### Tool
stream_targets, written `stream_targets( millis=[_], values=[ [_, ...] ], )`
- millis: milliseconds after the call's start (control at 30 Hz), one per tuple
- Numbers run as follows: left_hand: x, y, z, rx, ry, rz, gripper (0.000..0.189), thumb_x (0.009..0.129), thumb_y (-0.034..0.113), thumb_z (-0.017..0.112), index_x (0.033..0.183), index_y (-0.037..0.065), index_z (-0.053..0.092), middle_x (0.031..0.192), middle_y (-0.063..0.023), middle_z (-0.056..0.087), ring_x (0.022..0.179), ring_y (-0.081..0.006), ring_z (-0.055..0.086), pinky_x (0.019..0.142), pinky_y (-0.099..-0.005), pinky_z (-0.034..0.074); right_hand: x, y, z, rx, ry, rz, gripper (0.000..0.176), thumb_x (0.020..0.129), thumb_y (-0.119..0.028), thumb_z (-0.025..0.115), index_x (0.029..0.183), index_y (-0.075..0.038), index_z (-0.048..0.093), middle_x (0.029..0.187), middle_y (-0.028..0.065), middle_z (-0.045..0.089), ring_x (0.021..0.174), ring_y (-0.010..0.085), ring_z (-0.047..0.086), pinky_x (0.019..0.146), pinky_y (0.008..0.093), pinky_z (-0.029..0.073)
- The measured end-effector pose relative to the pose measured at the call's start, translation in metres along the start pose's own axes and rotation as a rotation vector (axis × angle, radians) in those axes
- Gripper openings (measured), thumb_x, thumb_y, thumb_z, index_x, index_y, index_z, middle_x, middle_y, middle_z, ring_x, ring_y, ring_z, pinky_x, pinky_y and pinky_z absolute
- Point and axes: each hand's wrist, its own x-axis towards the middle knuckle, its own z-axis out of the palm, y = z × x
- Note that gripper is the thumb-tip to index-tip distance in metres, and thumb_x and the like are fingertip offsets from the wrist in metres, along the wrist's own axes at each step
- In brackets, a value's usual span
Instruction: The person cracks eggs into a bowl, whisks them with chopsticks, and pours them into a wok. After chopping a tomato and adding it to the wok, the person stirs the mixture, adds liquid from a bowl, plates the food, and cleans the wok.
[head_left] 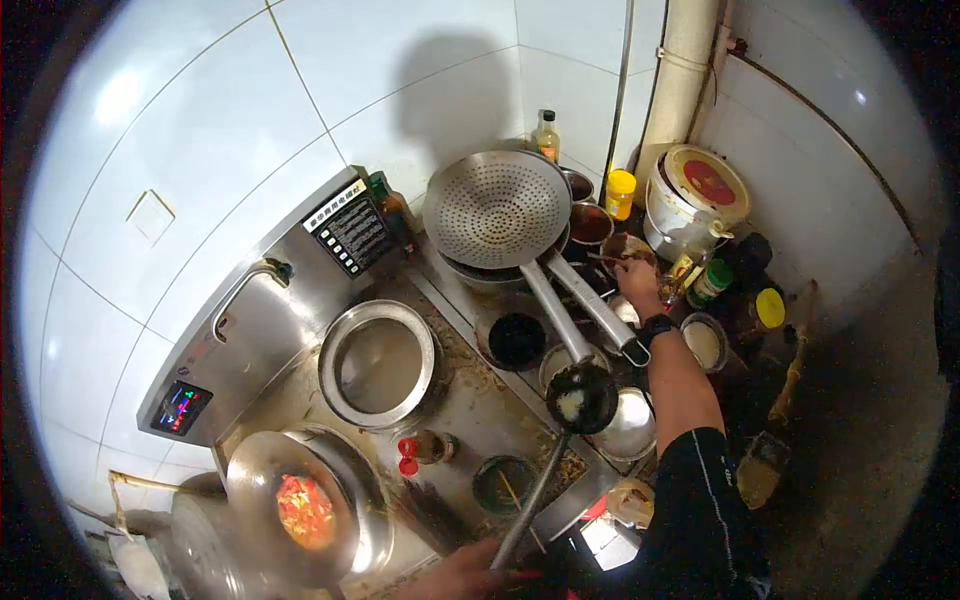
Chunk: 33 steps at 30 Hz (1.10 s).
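Here, ladle point(598, 404) holds whitish bits point(571, 402), apparently; wok point(258, 482), red pieces point(305, 512).

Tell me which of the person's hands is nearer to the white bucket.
Right: the right hand is at a bowl close to the white bucket; the left hand is farther off, by the ladle handle.
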Motion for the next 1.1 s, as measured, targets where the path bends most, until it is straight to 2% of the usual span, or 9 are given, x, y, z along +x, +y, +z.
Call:
stream_targets(
  millis=[400, 467, 567, 667, 733, 933, 1000, 1067, 1100],
  values=[
    [0.000, 0.005, 0.022, 0.056, 0.148, 0.017, 0.032, 0.092, 0.012, 0.059, 0.120, 0.000, 0.051, 0.070, -0.0010, 0.050, 0.061, -0.0103, 0.050, 0.085, -0.0387, 0.053, 0.005, 0.063, 0.025, 0.556, 0.373, 0.492, 0.023, 0.087, -0.019, 0.060, 0.079, 0.002, 0.067, 0.066, 0.0110, 0.066, 0.055, 0.0173, 0.062, 0.052, 0.0317, 0.048],
    [0.002, -0.002, 0.022, 0.102, 0.156, 0.045, 0.030, 0.092, 0.015, 0.059, 0.117, 0.000, 0.052, 0.069, -0.0010, 0.049, 0.059, -0.0107, 0.050, 0.076, -0.0365, 0.053, 0.000, 0.066, 0.014, 0.624, 0.367, 0.492, 0.021, 0.087, -0.017, 0.060, 0.079, 0.002, 0.065, 0.064, 0.0085, 0.064, 0.052, 0.0134, 0.059, 0.048, 0.0296, 0.046],
    [-0.004, -0.004, 0.022, 0.166, 0.198, -0.050, 0.037, 0.091, 0.018, 0.061, 0.123, 0.001, 0.052, 0.082, -0.0028, 0.057, 0.070, -0.0120, 0.055, 0.069, -0.0307, 0.051, -0.009, 0.072, 0.002, 0.456, 0.457, 0.584, 0.035, 0.084, -0.030, 0.056, 0.080, 0.003, 0.069, 0.079, 0.0254, 0.068, 0.075, 0.0428, 0.066, 0.073, 0.0475, 0.052],
    [-0.004, 0.006, 0.026, 0.276, 0.240, -0.183, 0.046, 0.089, 0.017, 0.062, 0.131, 0.004, 0.052, 0.097, -0.0043, 0.065, 0.083, -0.0126, 0.060, 0.072, -0.0270, 0.048, -0.037, 0.057, -0.035, 0.556, 0.467, 0.462, 0.036, 0.084, -0.029, 0.061, 0.081, 0.006, 0.068, 0.072, 0.0241, 0.066, 0.066, 0.0367, 0.067, 0.067, 0.0449, 0.052],
    [-0.001, -0.001, 0.020, 0.366, 0.246, -0.197, 0.045, 0.088, 0.017, 0.063, 0.131, 0.004, 0.052, 0.097, -0.0040, 0.065, 0.084, -0.0123, 0.060, 0.073, -0.0269, 0.048, -0.059, 0.046, -0.061, 0.802, 0.505, 0.437, 0.025, 0.089, -0.014, 0.060, 0.071, 0.001, 0.065, 0.056, 0.0070, 0.060, 0.045, 0.0136, 0.052, 0.039, 0.0284, 0.035],
    [0.015, -0.021, 0.014, 0.283, 0.244, -0.158, 0.022, 0.089, 0.015, 0.060, 0.107, 0.003, 0.057, 0.087, -0.0027, 0.061, 0.081, -0.0135, 0.061, 0.070, -0.0303, 0.051, -0.176, -0.041, -0.172, 1.181, 0.435, 0.381, 0.016, 0.091, -0.012, 0.061, 0.092, 0.003, 0.066, 0.070, 0.0051, 0.061, 0.053, 0.0091, 0.052, 0.045, 0.0223, 0.035],
    [0.015, -0.023, 0.022, 0.261, 0.227, -0.020, 0.017, 0.090, 0.014, 0.060, 0.103, 0.004, 0.056, 0.080, -0.0011, 0.059, 0.071, -0.0127, 0.060, 0.062, -0.0288, 0.049, -0.224, -0.050, -0.184, 1.139, 0.313, 0.429, 0.016, 0.092, -0.010, 0.059, 0.096, 0.003, 0.067, 0.073, 0.0060, 0.063, 0.060, 0.0104, 0.056, 0.051, 0.0256, 0.042],
    [0.003, -0.026, 0.029, 0.241, 0.211, -0.025, 0.016, 0.090, 0.014, 0.061, 0.102, 0.005, 0.056, 0.078, -0.0008, 0.058, 0.067, -0.0122, 0.058, 0.058, -0.0283, 0.048, -0.267, -0.055, -0.186, 0.185, 0.369, 0.000, 0.018, 0.093, -0.013, 0.058, 0.098, 0.002, 0.068, 0.076, 0.0122, 0.066, 0.065, 0.0193, 0.063, 0.058, 0.0320, 0.049],
    [-0.004, -0.029, 0.032, 0.253, 0.181, -0.001, 0.016, 0.089, 0.013, 0.062, 0.102, 0.006, 0.055, 0.076, -0.0005, 0.057, 0.062, -0.0118, 0.057, 0.054, -0.0277, 0.046, -0.280, -0.073, -0.200, 0.097, 0.321, -0.011, 0.016, 0.089, -0.011, 0.057, 0.096, -0.001, 0.066, 0.091, 0.0198, 0.067, 0.080, 0.0401, 0.064, 0.072, 0.0461, 0.051]
  ],
)
